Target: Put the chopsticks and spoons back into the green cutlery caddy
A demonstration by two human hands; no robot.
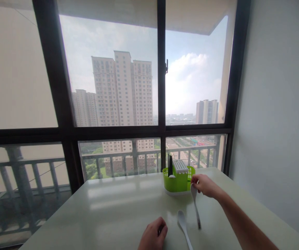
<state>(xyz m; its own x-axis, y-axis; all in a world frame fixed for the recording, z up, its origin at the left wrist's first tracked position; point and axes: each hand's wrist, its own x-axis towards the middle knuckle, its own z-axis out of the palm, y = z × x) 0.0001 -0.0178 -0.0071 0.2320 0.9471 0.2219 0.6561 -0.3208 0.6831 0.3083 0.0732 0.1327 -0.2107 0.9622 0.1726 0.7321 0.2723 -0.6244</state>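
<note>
My right hand (204,184) pinches a white spoon (194,194) by its bowl end, right beside a green utensil caddy (176,184). The spoon's handle hangs down toward the table, and its tip has a dark mark. A second white spoon (181,219) lies on the tabletop between my hands, its bowl pointing away from me. To the left of it, my left hand (154,233) rests on the table with curled fingers and no object visible in it. Dark chopsticks (170,166) and a white spoon's bowl (172,176) show in the caddy's left part.
A white slotted box (180,166) sits in the middle of the caddy. The glossy pale table (108,205) reaches to a dark-framed window (118,131) at the back. A white wall (276,104) closes off the right side.
</note>
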